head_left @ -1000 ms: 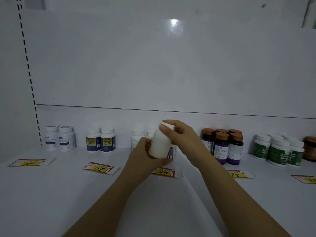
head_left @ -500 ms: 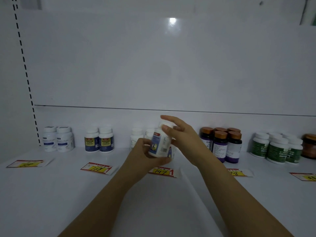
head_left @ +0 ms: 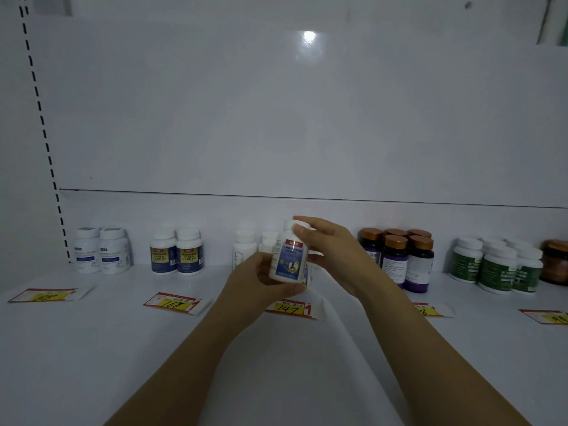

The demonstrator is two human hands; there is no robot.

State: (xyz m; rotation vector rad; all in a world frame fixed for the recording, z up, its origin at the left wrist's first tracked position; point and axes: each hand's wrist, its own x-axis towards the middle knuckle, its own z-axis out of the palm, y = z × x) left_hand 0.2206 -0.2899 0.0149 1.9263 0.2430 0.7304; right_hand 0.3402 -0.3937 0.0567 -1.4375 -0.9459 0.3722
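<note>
A white pill bottle [head_left: 289, 256] with a blue label and white cap is held a little above the white shelf [head_left: 276, 364], near its back middle. My left hand [head_left: 261, 281] grips its lower body from the left and below. My right hand [head_left: 332, 253] holds its cap and upper side from the right, fingers curled over the top. The blue label faces me. Two similar white bottles [head_left: 246, 247] stand just behind it, partly hidden.
Along the back stand two white bottles [head_left: 101, 253], two dark-blue-labelled bottles [head_left: 178, 253], several brown-capped purple bottles [head_left: 399, 259], several green-labelled bottles [head_left: 498, 265] and a brown jar [head_left: 556, 262]. Yellow price tags [head_left: 172, 302] lie in front. A slotted upright [head_left: 46, 142] runs at the left.
The bottle has been turned in both hands: a second ago its plain white side faced me, now its blue label does. The hands stayed in about the same place.
</note>
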